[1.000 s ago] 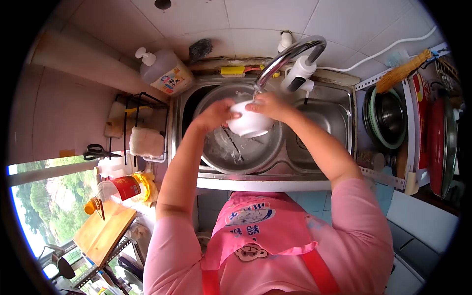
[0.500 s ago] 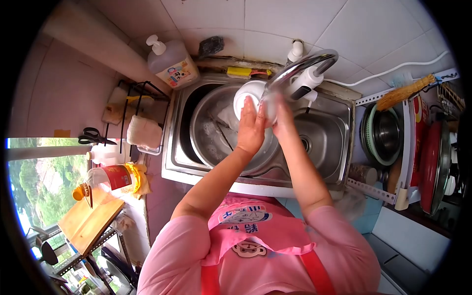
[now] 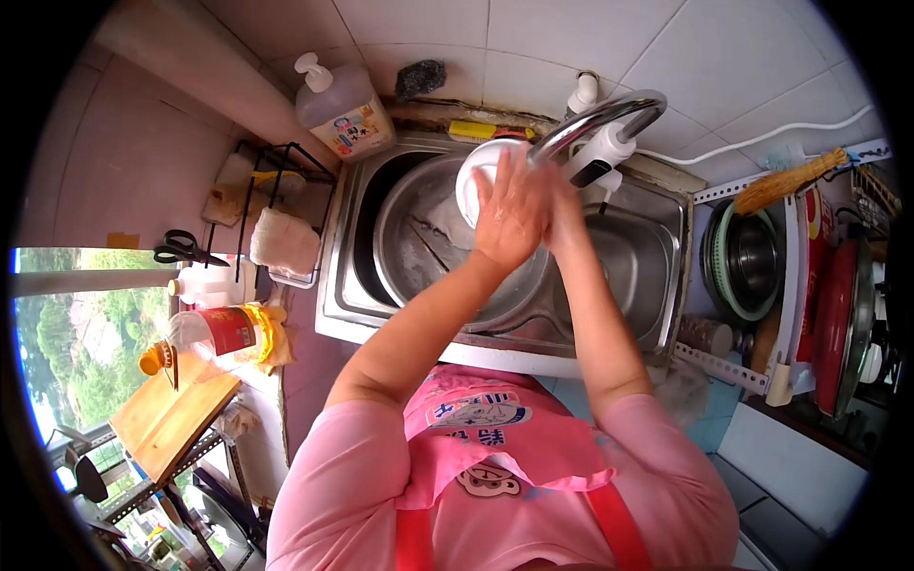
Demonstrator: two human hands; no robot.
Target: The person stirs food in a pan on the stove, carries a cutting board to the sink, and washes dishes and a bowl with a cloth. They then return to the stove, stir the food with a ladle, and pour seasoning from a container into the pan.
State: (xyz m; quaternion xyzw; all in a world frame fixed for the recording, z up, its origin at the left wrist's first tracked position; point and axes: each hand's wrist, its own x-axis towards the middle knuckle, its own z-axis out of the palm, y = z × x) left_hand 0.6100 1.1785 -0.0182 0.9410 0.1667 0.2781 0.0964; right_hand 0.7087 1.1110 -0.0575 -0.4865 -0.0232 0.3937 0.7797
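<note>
White bowl (image 3: 467, 186) is best steadied over the basin (image 3: 392, 238), left fingers (image 3: 515, 181) spread against it, right hand (image 3: 563, 205) too blurred to tell

Bowl (image 3: 467, 187): smooth, glossy, apparently glazed ceramic
Basin (image 3: 401, 259): thin metal, wet, softly shiny
Sink (image 3: 636, 259): metal, satin, with bright highlights
Tap (image 3: 609, 107): chrome-like metal, mirror-glossy
Soap bottle (image 3: 347, 103): smooth translucent plastic, printed label
Oil bottle (image 3: 195, 330): clear plastic, glossy
Board (image 3: 169, 423): wood, smooth, grain visible
Apron (image 3: 543, 455): cloth, creased, printed
Cloth (image 3: 286, 241): matt, rough, fluffy-looking
Brush (image 3: 788, 181): straw-like fibres, coarse, matt
Scissors (image 3: 184, 248): smooth handles, plastic-looking
Wall tiles (image 3: 581, 29): smooth, low sheen
</note>
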